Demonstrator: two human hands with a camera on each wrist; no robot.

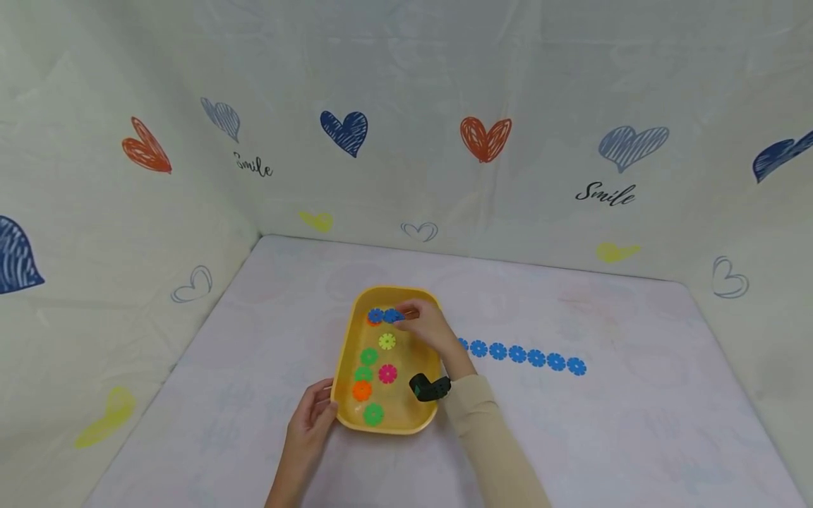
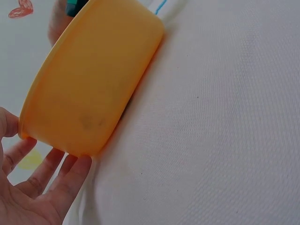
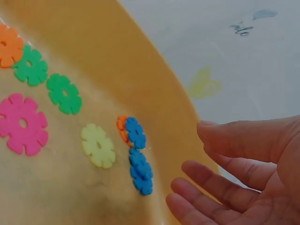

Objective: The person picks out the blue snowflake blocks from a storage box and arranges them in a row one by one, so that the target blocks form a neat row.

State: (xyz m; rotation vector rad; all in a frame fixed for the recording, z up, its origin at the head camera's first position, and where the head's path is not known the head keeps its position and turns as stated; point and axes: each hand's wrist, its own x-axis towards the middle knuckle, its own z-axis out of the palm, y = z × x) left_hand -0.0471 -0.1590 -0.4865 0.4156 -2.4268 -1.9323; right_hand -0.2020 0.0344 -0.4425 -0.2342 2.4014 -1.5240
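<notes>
Right hand [image 1: 424, 324] over yellow tray [image 1: 409, 418], blue disc row [image 1: 522, 355] partly hidden

We're looking at a yellow tray [image 1: 406, 413], lower middle of the frame, with blue discs [image 1: 390, 315] near its top, then a pale yellow disc [image 1: 387, 341], some green discs [image 1: 369, 356], a hot pink disc [image 1: 388, 374] and an orange disc [image 1: 362, 390]. Right of centre we get an all-blue row [image 1: 517, 354] on a pale lilac table [image 1: 635, 423]. The sleeve [image 1: 492, 437] is plain beige, the wrist gadget [image 1: 429, 388] mostly black. Up top, we've got an off-white backdrop [image 1: 413, 63] with scribble-filled navy hearts [image 1: 344, 132] and red hearts [image 1: 485, 139], plus black "Smile" lettering [image 1: 605, 194].
</notes>
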